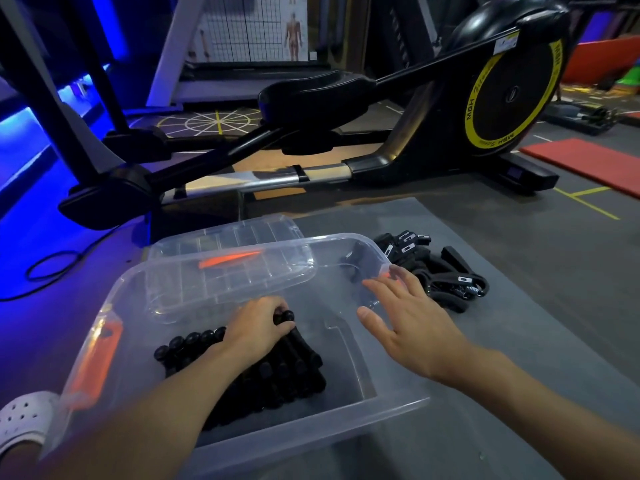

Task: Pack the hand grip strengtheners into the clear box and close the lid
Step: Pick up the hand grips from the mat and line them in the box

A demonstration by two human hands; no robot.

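A clear plastic box (pixel 398 405) with orange latches sits open on a grey mat. Several black hand grip strengtheners (pixel 273 372) lie packed in its left half. My left hand (pixel 258 329) reaches into the box and grips the handles of one strengthener on that stack. My right hand (pixel 412 318) hovers over the box's right side with fingers spread, holding nothing. A loose pile of black strengtheners (pixel 446 271) lies on the mat just right of the box. The clear lid (pixel 228 271) rests tilted across the box's far rim.
A black elliptical trainer (pixel 398 133) stands just behind the mat. A red mat (pixel 588 164) lies at the far right. A white shoe (pixel 24 420) shows at the lower left, and a black cable (pixel 45 268) loops on the floor to the left.
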